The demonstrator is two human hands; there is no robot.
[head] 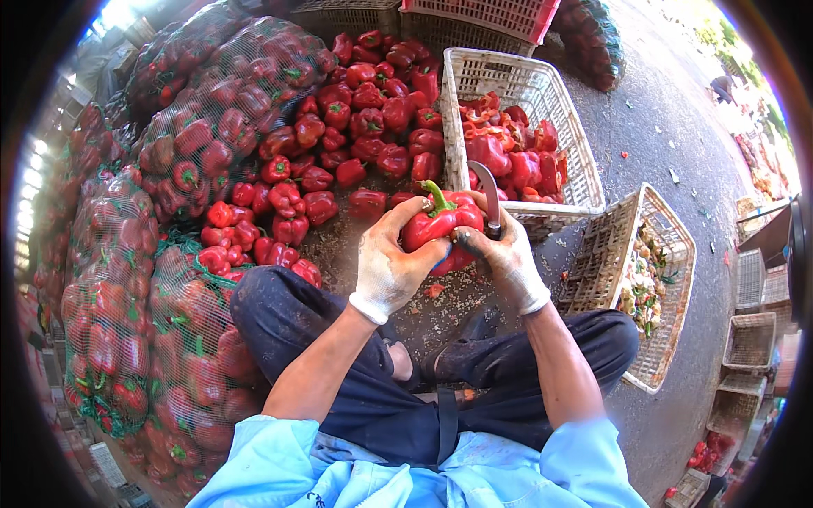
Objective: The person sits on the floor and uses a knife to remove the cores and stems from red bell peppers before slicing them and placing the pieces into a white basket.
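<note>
A red bell pepper (438,222) with a green stem is held between both hands in front of me. My left hand (394,254), in a stained white glove, grips its left side. My right hand (505,254), gloved too, steadies its right side and also holds a knife with a curved blade (489,190), whose tip points up and left. Just beyond, a white plastic crate (587,184) holds cut red pepper pieces (524,165). Whole red bell peppers (368,127) lie heaped on the ground ahead and to the left.
Mesh sacks of red peppers (216,114) are stacked along the left. At the right, a tilted plastic crate (683,305) holds pepper cores and stems (643,279). More crates (749,343) stand at the far right. Seeds litter the ground between my bent legs.
</note>
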